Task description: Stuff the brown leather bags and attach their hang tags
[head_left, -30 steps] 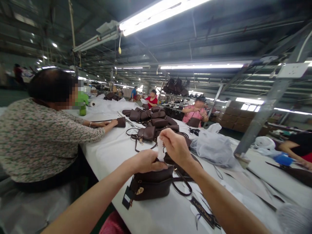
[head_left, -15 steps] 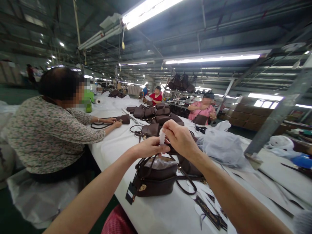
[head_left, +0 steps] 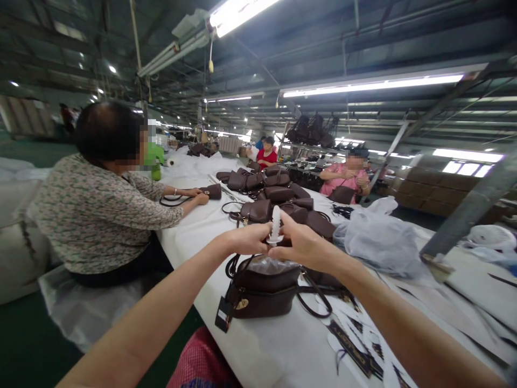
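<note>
Both hands meet above a dark brown handbag (head_left: 264, 299), which stands upright on the white-covered table. A small white strip with a notched edge (head_left: 276, 222) rises between my fingertips; its material is unclear. My left hand (head_left: 251, 238) pinches its lower part from the left. From the right, my right hand (head_left: 299, 241) has its fingers closed around the same spot. The handbag's top is open, showing clear plastic stuffing (head_left: 271, 265) inside. A black hang tag (head_left: 223, 314) dangles at its left end, and a strap (head_left: 317, 304) loops out to the right.
Several brown bags (head_left: 278, 193) are heaped beyond my hands. Crumpled clear plastic (head_left: 375, 237) lies at right, near a grey post (head_left: 460, 207). Loose printed tags (head_left: 349, 345) lie at the near right. A co-worker in a floral top (head_left: 100, 215) handles a bag at left.
The white strip now stands taller between my fingers, and my right hand has come down from its top to its base. The view has shifted slightly; the handbag stays in place.
</note>
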A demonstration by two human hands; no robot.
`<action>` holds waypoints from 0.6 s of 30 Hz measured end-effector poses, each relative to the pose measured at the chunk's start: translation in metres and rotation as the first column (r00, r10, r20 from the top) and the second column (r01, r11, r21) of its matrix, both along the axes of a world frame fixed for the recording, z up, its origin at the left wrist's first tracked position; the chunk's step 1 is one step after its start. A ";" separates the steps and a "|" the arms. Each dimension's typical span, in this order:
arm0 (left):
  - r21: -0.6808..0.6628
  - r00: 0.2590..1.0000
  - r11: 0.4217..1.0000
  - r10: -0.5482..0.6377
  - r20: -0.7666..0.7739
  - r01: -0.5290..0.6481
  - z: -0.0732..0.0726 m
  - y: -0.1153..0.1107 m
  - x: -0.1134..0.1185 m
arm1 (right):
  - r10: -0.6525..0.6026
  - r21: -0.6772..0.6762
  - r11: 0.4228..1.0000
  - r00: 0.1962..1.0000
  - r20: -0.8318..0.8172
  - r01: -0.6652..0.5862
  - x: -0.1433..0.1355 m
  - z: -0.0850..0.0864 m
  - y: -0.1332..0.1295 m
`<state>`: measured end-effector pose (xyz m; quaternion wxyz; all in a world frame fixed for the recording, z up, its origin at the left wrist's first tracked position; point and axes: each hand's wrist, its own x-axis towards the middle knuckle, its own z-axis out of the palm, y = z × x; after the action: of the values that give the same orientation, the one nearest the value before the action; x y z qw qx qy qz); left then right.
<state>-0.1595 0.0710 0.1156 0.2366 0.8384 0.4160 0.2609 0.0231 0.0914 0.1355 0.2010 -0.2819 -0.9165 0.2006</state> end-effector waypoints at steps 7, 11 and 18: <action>0.557 0.854 0.657 0.466 0.229 -0.508 -0.033 -0.071 0.010 | 0.087 0.011 0.996 0.990 0.112 -0.088 0.018 -0.008 0.009; 0.658 0.900 0.623 0.374 0.223 -0.422 -0.089 -0.105 0.040 | 0.214 -0.272 0.945 0.972 0.094 -0.182 0.028 -0.014 0.017; 0.822 0.967 0.526 0.227 0.111 -0.218 -0.138 -0.096 0.111 | -0.050 -0.699 0.713 0.992 -0.116 -0.046 0.023 -0.035 0.028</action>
<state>-0.0481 -0.0248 -0.0224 -0.2228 0.7918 0.3488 0.4491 0.0464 0.1195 0.1005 0.1368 -0.3247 -0.7574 0.5498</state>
